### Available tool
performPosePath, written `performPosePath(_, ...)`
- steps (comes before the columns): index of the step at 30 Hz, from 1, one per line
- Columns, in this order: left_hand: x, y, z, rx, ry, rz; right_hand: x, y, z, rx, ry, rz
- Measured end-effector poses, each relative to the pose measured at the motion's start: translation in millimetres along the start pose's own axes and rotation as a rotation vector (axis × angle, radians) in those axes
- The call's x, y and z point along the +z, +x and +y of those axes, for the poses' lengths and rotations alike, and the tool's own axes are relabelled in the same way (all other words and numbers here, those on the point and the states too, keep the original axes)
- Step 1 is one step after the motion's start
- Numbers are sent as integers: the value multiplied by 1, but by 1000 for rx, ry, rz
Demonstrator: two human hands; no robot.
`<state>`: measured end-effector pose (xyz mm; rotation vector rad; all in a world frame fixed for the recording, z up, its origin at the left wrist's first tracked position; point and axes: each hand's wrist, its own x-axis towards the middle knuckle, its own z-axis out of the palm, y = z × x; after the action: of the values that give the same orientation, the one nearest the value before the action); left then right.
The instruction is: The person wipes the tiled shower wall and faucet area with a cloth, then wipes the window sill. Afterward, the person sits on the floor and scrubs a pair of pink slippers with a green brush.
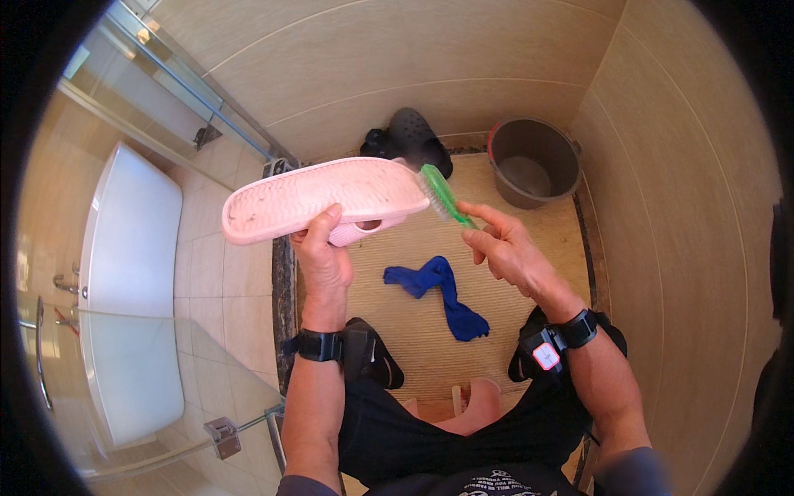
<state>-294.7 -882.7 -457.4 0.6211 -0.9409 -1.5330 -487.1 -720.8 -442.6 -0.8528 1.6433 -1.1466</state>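
Note:
A pink slide sandal lies sideways in the air, its patterned sole towards me, with dark marks on it. My left hand grips it at the near edge, thumb on the sole. In my right hand is a green scrub brush with pale bristles, held by its handle. The bristles are at the right end of the sandal; whether they press on it is hard to tell. A crumpled blue cloth lies on the ribbed floor below both hands.
A dark bucket stands at the back right corner, near black clogs by the wall. Between my legs is a pink object, partly hidden. Glass panels and a white bathtub are on the left; a tiled wall rises on the right.

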Motion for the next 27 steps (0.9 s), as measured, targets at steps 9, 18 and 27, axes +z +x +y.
performPosePath(9,4,-16,4,-114,114,-346,-10,6,5,-66,-89,53)
performPosePath(18,-3,-10,-1,-20,203,-157,18,-5,15,-204,-208,52)
performPosePath(27,7,-14,-3,35,301,-245,22,-7,24,-173,-157,28)
